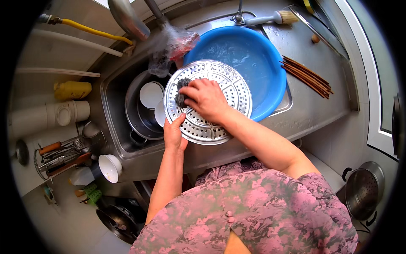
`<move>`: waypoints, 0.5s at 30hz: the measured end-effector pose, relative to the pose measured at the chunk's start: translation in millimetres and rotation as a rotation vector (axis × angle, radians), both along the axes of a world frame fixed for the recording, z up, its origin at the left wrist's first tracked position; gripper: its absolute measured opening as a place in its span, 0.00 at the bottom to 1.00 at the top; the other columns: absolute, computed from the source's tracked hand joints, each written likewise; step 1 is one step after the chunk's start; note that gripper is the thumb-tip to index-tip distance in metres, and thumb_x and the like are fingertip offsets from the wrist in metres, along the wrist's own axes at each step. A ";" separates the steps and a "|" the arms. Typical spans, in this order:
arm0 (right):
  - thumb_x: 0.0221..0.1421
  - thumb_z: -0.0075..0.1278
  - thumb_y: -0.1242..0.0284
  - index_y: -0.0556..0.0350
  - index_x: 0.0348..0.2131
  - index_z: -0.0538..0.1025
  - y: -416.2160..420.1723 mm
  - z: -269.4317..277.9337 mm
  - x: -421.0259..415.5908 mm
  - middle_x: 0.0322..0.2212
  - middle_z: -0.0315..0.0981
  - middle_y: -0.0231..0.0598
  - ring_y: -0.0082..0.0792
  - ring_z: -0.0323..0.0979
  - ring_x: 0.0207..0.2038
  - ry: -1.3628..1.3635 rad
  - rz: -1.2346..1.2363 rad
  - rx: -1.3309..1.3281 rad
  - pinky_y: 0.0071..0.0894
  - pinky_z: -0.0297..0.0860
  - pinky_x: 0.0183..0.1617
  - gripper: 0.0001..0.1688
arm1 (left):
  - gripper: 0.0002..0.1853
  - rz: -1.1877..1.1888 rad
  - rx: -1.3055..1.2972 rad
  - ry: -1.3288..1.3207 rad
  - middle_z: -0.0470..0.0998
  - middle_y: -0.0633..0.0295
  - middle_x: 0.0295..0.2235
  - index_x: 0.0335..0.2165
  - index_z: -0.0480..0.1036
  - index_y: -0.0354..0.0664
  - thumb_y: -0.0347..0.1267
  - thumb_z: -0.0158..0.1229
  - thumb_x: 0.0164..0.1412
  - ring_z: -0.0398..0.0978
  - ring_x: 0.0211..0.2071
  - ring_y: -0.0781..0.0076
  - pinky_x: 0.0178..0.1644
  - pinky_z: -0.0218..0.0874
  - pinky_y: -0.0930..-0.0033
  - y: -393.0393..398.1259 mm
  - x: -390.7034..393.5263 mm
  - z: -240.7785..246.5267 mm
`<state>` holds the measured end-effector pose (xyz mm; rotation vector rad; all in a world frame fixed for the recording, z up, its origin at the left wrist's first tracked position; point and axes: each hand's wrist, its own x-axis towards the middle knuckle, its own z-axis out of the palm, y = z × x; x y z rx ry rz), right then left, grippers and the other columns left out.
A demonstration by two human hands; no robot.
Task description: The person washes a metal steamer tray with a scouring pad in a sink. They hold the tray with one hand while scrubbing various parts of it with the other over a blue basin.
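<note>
A round perforated metal steamer rack (234, 81) is held over the sink, partly covering a blue plastic basin (269, 104) with water in it. My left hand (174, 133) grips the rack by its lower left rim, thumb on the upper face. Bunched in the fingers of my right hand (207, 100) is a grey steel wool scrubber (182, 92), pressed to the left part of the rack. Behind the rack's left edge, a metal pot (133, 117) stands in the sink bowl with white bowls (151, 95) in it.
Wooden chopsticks (306, 76) lie on the steel drainboard right of the basin. A brush (269, 19) rests behind it. The plastic-wrapped faucet (177, 44) hangs over the sink. A white bowl (110, 168) sits by the counter's front left edge, near a utensil rack (68, 152).
</note>
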<state>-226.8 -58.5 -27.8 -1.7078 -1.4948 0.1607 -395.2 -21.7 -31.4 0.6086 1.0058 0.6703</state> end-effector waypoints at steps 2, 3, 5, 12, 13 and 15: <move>0.46 0.56 0.68 0.44 0.37 0.77 10.4 -18.2 31.4 0.32 0.73 0.39 0.43 0.70 0.38 0.019 -0.095 -0.007 0.42 0.66 0.39 0.14 | 0.21 0.025 -0.012 0.020 0.76 0.57 0.41 0.49 0.66 0.35 0.19 0.52 0.54 0.75 0.41 0.65 0.48 0.67 0.65 -3.1 0.6 -0.7; 0.47 0.55 0.68 0.43 0.37 0.78 10.8 -20.0 55.9 0.32 0.73 0.39 0.43 0.70 0.38 -0.015 -0.251 -0.099 0.43 0.66 0.40 0.13 | 0.22 0.035 0.005 -0.003 0.76 0.57 0.41 0.49 0.65 0.35 0.19 0.52 0.54 0.75 0.41 0.65 0.48 0.67 0.64 -3.6 2.2 -0.1; 0.46 0.54 0.66 0.41 0.36 0.78 0.6 -40.7 81.4 0.33 0.72 0.37 0.44 0.69 0.38 -0.002 -0.415 -0.223 0.43 0.65 0.40 0.13 | 0.22 0.037 0.014 -0.004 0.75 0.56 0.42 0.50 0.65 0.35 0.19 0.52 0.54 0.75 0.42 0.65 0.47 0.67 0.64 -4.4 10.0 9.0; 0.47 0.56 0.65 0.40 0.38 0.78 2.6 -25.7 44.1 0.35 0.72 0.34 0.39 0.68 0.42 0.049 -0.163 -0.159 0.41 0.63 0.44 0.14 | 0.23 0.067 0.079 0.037 0.74 0.56 0.44 0.50 0.64 0.36 0.19 0.52 0.55 0.74 0.43 0.66 0.47 0.67 0.66 -6.6 13.4 0.9; 0.48 0.55 0.64 0.40 0.37 0.78 2.0 -38.1 68.3 0.36 0.73 0.34 0.39 0.68 0.42 0.063 -0.287 -0.233 0.42 0.64 0.44 0.14 | 0.23 0.062 0.097 0.054 0.74 0.56 0.44 0.51 0.64 0.36 0.19 0.52 0.55 0.74 0.43 0.66 0.47 0.67 0.66 -9.3 16.3 7.9; 0.47 0.54 0.65 0.41 0.37 0.79 -1.0 -40.0 83.1 0.36 0.74 0.36 0.41 0.70 0.39 0.016 -0.394 -0.252 0.42 0.67 0.43 0.13 | 0.23 0.065 0.114 0.071 0.74 0.56 0.44 0.51 0.64 0.35 0.19 0.52 0.55 0.74 0.43 0.66 0.47 0.67 0.66 -9.0 15.7 12.1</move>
